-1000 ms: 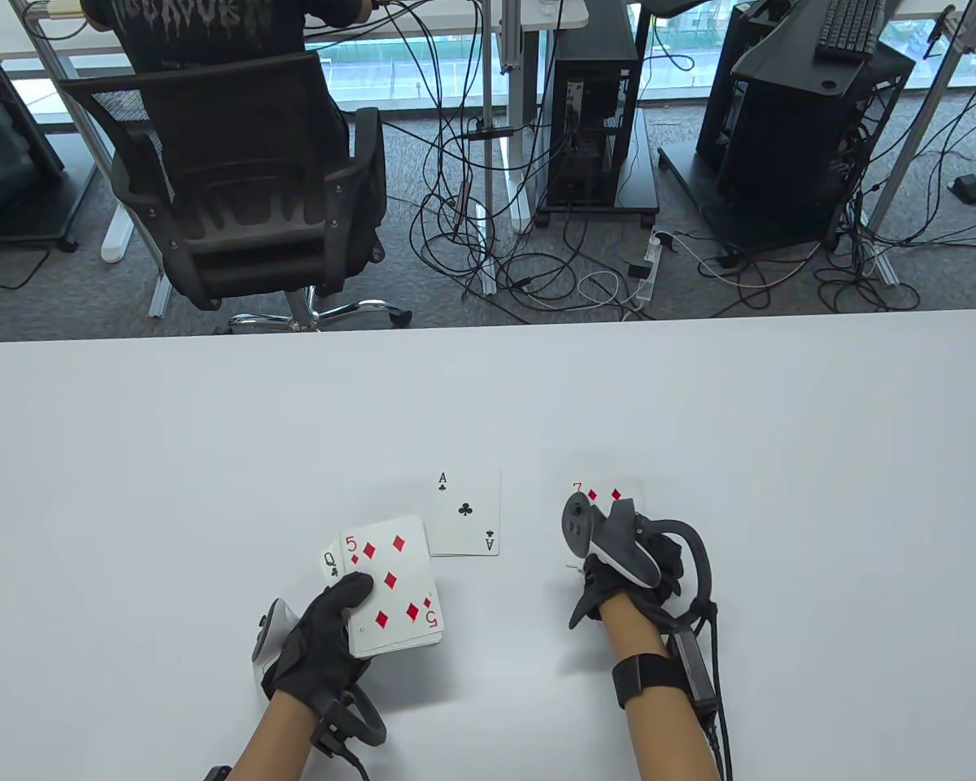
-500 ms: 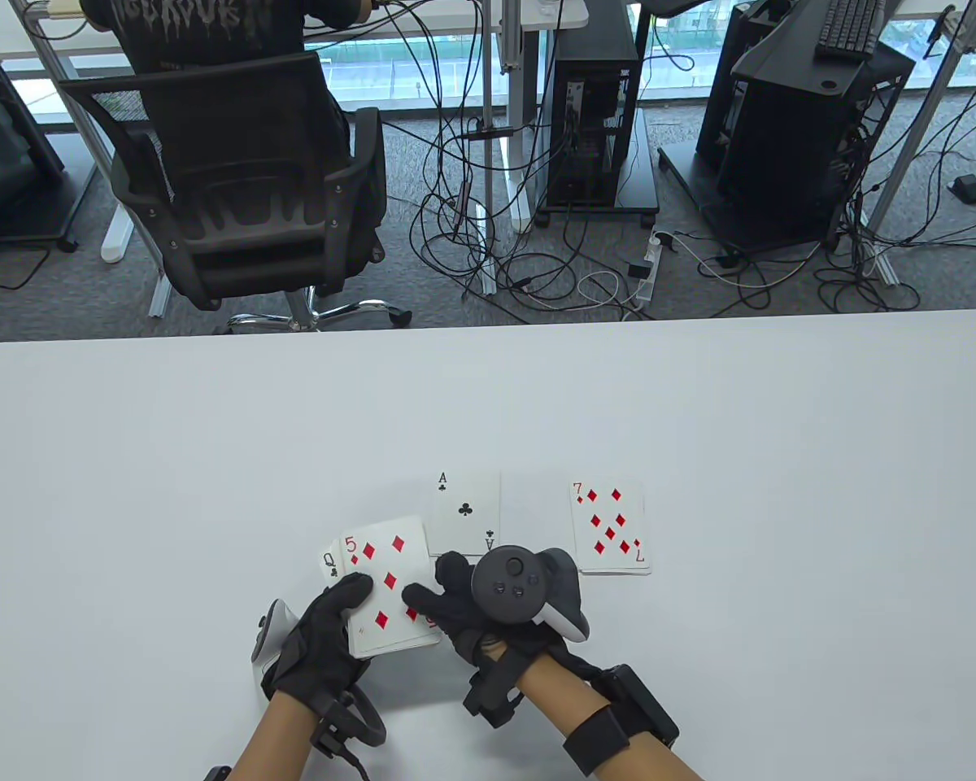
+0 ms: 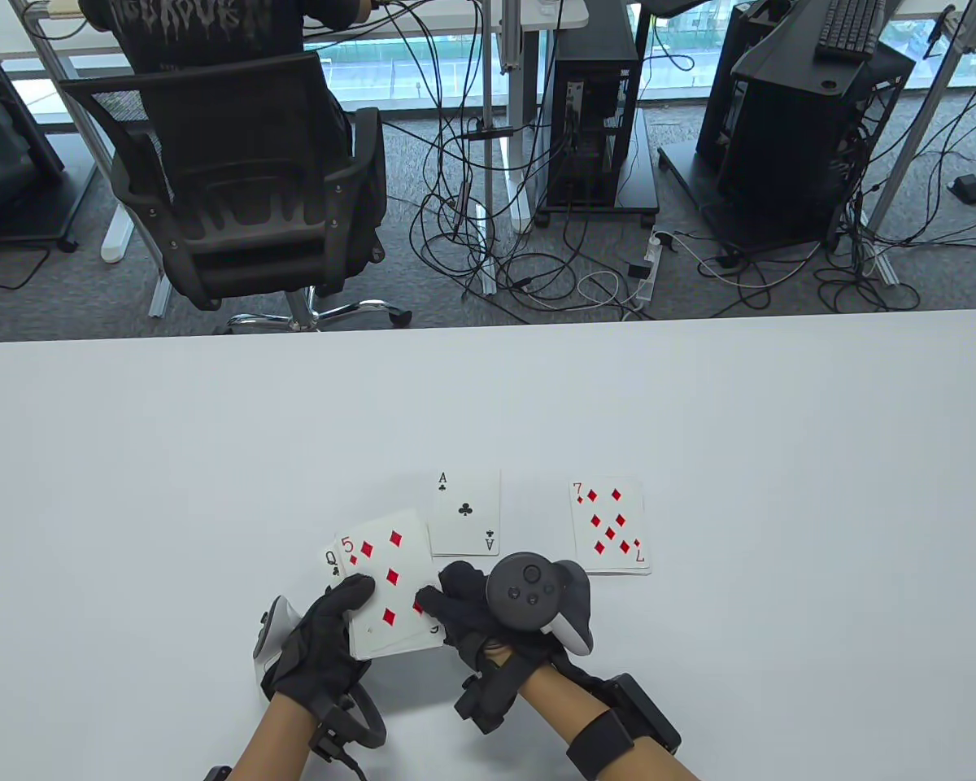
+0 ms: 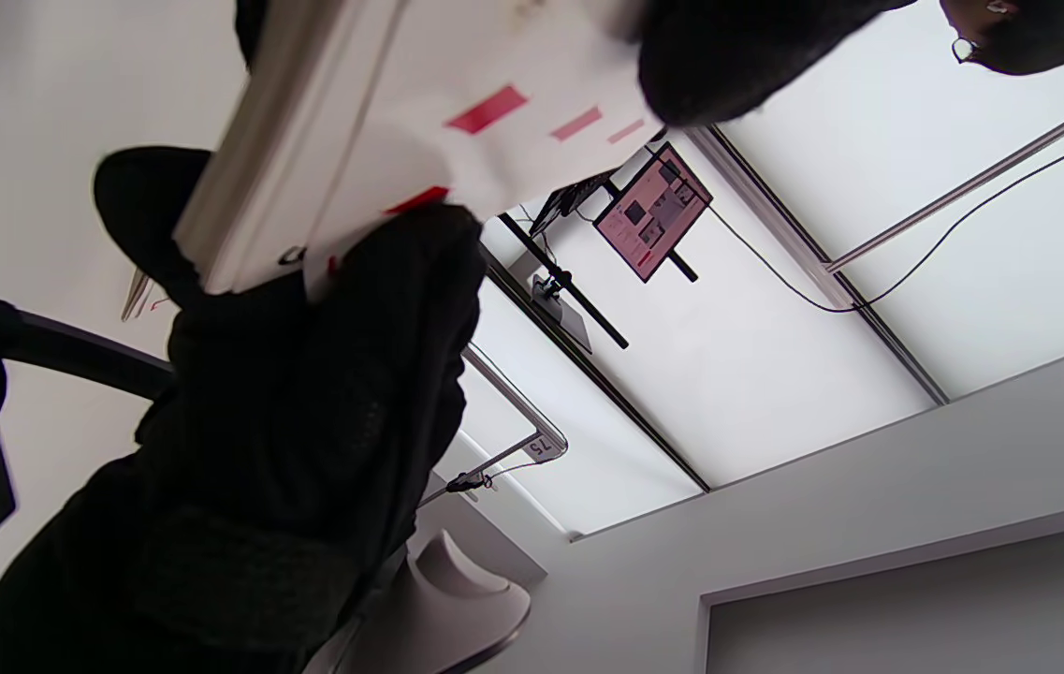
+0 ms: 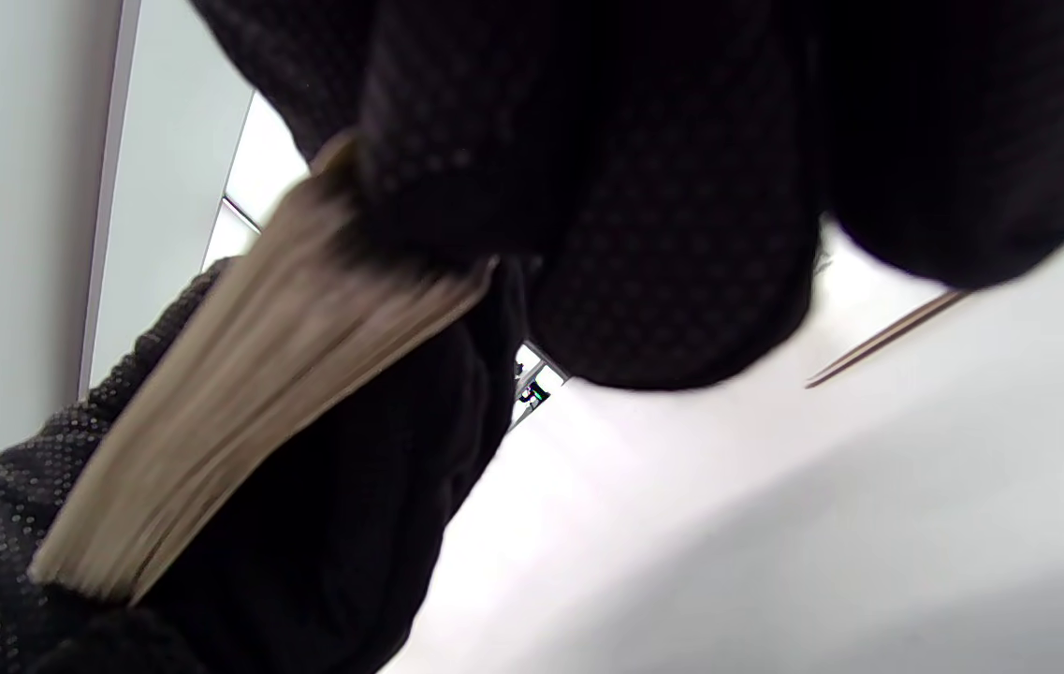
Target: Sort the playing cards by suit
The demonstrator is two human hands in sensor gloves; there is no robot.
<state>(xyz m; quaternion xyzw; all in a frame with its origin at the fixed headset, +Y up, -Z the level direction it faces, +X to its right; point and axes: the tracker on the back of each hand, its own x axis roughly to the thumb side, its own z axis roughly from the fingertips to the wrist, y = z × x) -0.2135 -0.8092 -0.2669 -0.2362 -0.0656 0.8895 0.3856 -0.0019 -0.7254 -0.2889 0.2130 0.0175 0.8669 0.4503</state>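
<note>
My left hand [image 3: 325, 630] grips a face-up deck of cards [image 3: 390, 643] just above the table's front. The five of diamonds [image 3: 384, 569] lies on top, and a queen of clubs [image 3: 331, 561] peeks out at the deck's left. My right hand [image 3: 459, 606] pinches the right edge of the five of diamonds. The deck's edge [image 5: 241, 393] shows between gloved fingers in the right wrist view, and the deck [image 4: 326, 150] shows in the left wrist view. An ace of clubs [image 3: 465, 512] and a seven of diamonds [image 3: 608, 526] lie face up on the table.
The white table [image 3: 211, 447] stretches wide on all sides of the cards. Beyond its far edge stand an office chair [image 3: 228, 187] with a seated person, computer towers and floor cables.
My right hand left the seven of diamonds pile, crossed left to the deck and took hold of the five of diamonds, which has shifted slightly. The left hand stayed put.
</note>
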